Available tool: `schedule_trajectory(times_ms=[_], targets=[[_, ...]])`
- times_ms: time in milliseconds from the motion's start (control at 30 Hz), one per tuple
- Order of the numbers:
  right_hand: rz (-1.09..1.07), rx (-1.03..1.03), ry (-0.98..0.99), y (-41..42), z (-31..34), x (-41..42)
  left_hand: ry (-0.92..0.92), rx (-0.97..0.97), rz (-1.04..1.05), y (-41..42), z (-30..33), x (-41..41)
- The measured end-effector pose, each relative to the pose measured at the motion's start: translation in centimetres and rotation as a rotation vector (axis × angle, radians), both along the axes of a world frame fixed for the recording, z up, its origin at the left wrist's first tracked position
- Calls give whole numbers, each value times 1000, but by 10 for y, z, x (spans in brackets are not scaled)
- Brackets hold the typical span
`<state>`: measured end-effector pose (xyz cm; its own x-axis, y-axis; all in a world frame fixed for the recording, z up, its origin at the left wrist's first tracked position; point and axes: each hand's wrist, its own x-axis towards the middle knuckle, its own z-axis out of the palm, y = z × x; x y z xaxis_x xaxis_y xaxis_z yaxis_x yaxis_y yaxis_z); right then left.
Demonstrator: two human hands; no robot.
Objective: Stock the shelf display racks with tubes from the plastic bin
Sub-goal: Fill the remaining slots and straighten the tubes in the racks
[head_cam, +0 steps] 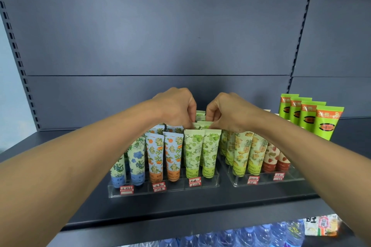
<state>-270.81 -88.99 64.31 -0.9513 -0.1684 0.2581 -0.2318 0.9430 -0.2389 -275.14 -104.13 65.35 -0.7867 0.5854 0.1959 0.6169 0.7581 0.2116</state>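
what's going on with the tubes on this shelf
A person is stocking a clear rack on a dark shelf. The left hand and right hand both pinch the tops of the green lime tubes in the back rows. The rows of blue, orange and yellow tubes beside them stand upright.

A shop: slotted metal shelving, racks of tubes with handwritten price tags, bottled water below.

Counted: two clear acrylic display racks on one dark shelf; four tall green tubes standing at right; two hands present; five red price labels visible
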Motion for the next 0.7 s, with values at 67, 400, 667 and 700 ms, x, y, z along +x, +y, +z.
schedule_trajectory(times_ms=[67,400,667,700], targets=[[-9,-13,-6,1,0,-1,-20,21,-4,-1,2,1],[-28,-111,97,15,17,-4,-1,133,5,-16,25,-10],[-4,49,24,-1,10,-29,0,-5,23,-2,14,-26],[-6,62,20,-2,10,-31,3,-23,28,0,12,-27]])
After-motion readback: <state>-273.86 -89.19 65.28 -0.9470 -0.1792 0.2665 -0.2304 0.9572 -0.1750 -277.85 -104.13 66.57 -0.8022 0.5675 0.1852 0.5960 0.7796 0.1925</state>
